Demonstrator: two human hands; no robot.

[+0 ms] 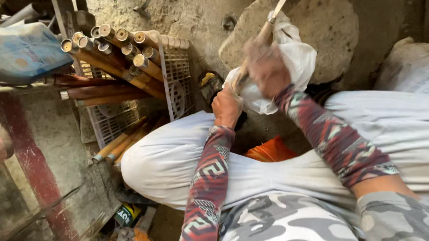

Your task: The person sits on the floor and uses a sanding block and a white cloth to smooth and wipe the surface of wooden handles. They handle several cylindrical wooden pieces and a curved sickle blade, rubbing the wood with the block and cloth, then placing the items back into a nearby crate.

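- Standing at about ten o'clock from the hands, a bundle of wooden handles with metal ferrules (112,48) leans in a white wire crate (175,74); whether these are finished pieces or ones waiting, the view does not tell, and none is touched.
- Closing around the lower end of the wooden-handled tool (264,35), the left hand (227,107) also presses against the bottom of the white cloth (296,65), fingers curled tight on both.
- Running from the left hand up toward one o'clock, the tool passes out of the top edge, so its working end is hidden.
- Gripping higher up, the right hand (266,69) is wrapped around the shaft with the cloth bunched behind it; it looks blurred.
- Judging by this, the rubbing or wiping of the handle looks underway, not finished: both hands are clamped on it.
- Lying at five o'clock below the hands, an orange object (271,151) shows between the knees.
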